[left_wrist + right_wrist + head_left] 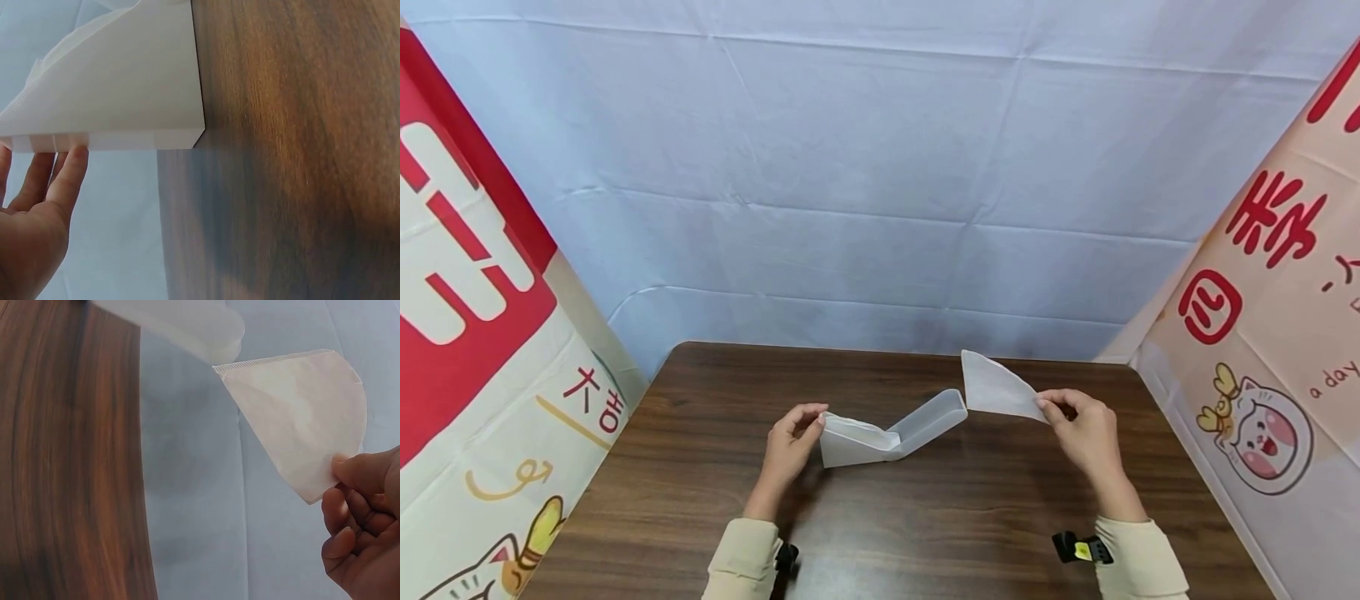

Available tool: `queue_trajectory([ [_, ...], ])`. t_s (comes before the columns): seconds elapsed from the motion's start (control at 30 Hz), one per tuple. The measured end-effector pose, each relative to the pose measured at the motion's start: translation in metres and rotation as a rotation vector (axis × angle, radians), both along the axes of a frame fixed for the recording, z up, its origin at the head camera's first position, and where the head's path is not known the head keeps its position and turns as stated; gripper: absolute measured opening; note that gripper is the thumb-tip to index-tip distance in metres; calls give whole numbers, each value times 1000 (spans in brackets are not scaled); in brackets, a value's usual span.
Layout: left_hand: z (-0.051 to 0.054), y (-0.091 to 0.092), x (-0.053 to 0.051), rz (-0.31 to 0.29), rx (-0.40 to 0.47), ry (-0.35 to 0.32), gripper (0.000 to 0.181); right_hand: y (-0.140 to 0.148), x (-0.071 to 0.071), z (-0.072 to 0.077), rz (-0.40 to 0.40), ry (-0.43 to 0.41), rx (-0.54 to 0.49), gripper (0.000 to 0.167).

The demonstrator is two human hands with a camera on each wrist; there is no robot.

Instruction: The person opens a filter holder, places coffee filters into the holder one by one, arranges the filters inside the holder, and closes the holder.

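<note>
A white case (pixel 850 451) stands on the brown table, its translucent lid (pixel 931 423) swung open to the right. White paper coffee filters (pixel 863 427) stick up a little inside it. My left hand (pixel 790 443) holds the case by its left end; in the left wrist view the fingertips (pixel 76 157) lie against the case's narrow side. A single cone-shaped coffee filter (pixel 294 412) with a crimped seam hangs in the air right of the lid. My right hand (pixel 1084 429) pinches it by one corner between thumb and fingers.
The wooden table (pixel 955 525) ends at a pale cloth backdrop (pixel 880 250). Printed cloth panels flank it, a red and white one (pixel 467 250) at left and a pink one (pixel 1285 333) at right. Dark straps (pixel 1082 547) sit at both wrists.
</note>
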State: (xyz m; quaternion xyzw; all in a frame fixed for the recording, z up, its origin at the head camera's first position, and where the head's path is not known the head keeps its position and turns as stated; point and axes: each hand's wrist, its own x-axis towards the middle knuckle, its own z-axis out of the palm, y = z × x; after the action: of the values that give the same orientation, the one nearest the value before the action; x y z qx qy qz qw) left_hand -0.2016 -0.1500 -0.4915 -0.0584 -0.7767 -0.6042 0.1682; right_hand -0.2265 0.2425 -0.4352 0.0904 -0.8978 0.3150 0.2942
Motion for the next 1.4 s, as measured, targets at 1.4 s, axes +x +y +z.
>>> queue_trajectory([
  [1.4,4,-3,-6,-113,118,-129,19,-75,-11,4,333,52,-184,13],
])
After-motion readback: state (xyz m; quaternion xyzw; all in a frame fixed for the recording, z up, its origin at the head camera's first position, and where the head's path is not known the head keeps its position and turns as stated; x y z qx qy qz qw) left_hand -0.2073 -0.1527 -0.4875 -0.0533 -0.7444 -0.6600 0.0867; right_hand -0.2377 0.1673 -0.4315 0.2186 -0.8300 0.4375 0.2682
